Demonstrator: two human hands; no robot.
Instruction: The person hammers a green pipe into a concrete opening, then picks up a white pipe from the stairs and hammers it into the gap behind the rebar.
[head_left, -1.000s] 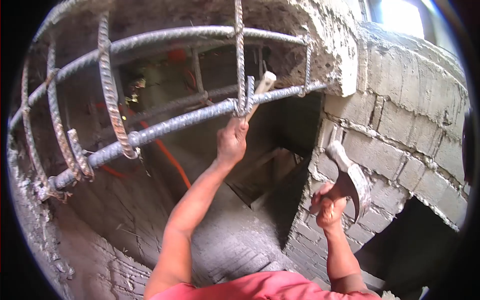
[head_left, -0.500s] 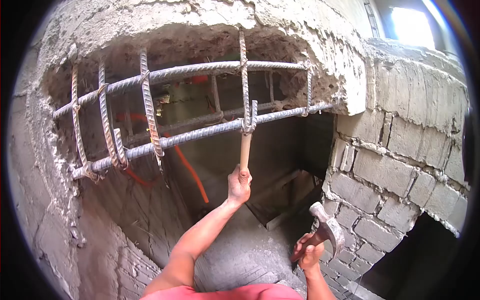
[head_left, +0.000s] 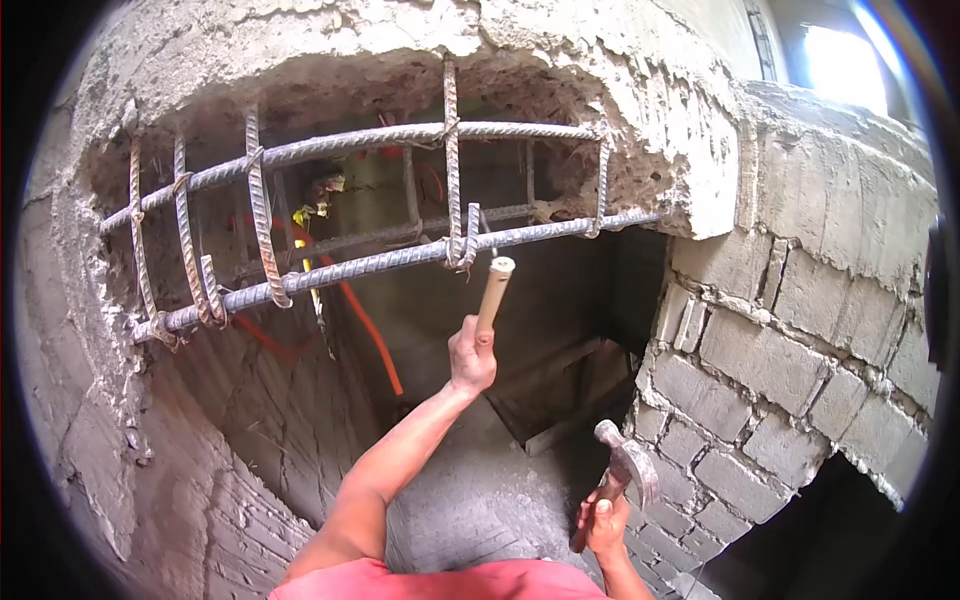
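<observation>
My left hand (head_left: 472, 356) is wrapped round a light wooden handle (head_left: 492, 298), held nearly upright just under the lower steel bar. A thin metal piece shows at the handle's top end, near the tied joint of the rebar (head_left: 370, 262). Lower right, my right hand (head_left: 604, 524) grips a claw hammer (head_left: 629, 468) by its brown handle, with the metal head up and apart from the rebar. Ribbed bars and vertical ties cross the broken-out opening in the concrete beam (head_left: 400, 30).
On the right stands a wall of grey blocks (head_left: 765, 350) with a dark gap below it. An orange tube (head_left: 371, 335) hangs behind the rebar. Rough concrete (head_left: 70, 350) borders the left side, and a dusty grey surface (head_left: 465, 500) lies below my arms.
The wooden handle now tilts to the right, and its top end stands clear of the vertical tie it was lined up with. My right hand and the hammer have shifted slightly left in view.
</observation>
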